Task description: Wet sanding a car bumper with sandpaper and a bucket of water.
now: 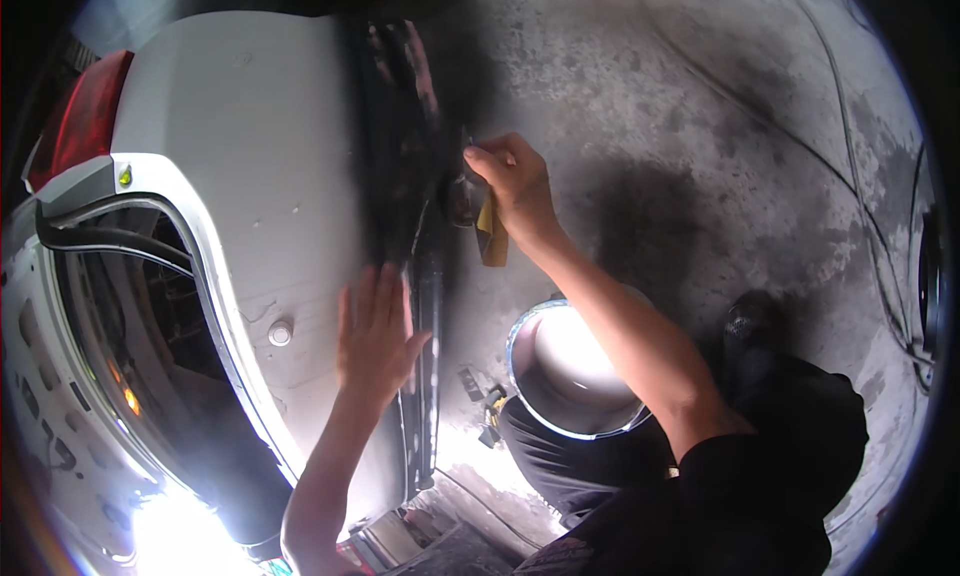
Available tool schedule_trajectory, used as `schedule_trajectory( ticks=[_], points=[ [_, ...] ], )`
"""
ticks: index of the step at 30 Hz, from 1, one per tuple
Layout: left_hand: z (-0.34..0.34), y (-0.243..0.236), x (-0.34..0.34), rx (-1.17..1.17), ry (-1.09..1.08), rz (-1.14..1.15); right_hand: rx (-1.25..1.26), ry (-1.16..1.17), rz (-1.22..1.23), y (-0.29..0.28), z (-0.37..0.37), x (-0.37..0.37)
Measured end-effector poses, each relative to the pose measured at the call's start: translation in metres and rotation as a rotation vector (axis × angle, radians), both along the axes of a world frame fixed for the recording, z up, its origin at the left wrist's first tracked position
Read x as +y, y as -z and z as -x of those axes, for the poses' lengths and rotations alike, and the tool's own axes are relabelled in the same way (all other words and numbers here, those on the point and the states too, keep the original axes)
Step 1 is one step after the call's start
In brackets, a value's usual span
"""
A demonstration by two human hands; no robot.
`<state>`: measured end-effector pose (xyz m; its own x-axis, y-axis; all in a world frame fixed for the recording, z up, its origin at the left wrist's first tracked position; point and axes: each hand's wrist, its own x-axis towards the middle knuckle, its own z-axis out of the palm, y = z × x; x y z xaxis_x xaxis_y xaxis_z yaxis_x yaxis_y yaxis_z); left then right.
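Note:
Beside me is a car's pale grey body panel (270,166) with a round lock (280,333) and a dark lower edge (385,156). My left hand (375,331) lies on this panel near the dark edge, its fingers stretched out. My right hand (512,181) is closed, just off the panel's outer side. From its fingers hangs a folded, yellow-brown sheet that looks like sandpaper (491,238). What else those fingers may hold is partly hidden.
A round bucket (530,376) with pale contents stands by my knee, partly covered by my right forearm. Small black and yellow items (492,406) lie next to it. Cables (845,106) run over the stained floor at right. A red tail light (90,116) sits far left.

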<state>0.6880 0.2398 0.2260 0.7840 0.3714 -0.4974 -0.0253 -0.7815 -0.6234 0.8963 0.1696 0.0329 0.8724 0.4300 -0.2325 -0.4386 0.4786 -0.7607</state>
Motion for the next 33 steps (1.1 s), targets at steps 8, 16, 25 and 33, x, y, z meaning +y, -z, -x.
schedule_trajectory(
  ticks=[8,16,25,33],
  points=[
    [-0.169,0.076,0.065,0.002,0.289,-0.211,-0.001,-0.018,-0.028,-0.019,-0.009,-0.06],
    [-0.086,0.115,0.033,-0.082,0.251,-0.069,-0.126,-0.193,-0.111,-0.004,0.007,-0.067],
    [0.153,0.183,-0.116,-1.179,-0.643,0.661,-1.007,-1.602,0.415,0.026,0.117,-0.089],
    [0.237,0.304,-0.192,-1.677,-1.782,1.535,-1.534,-1.69,1.142,0.123,0.15,-0.097]
  ],
)
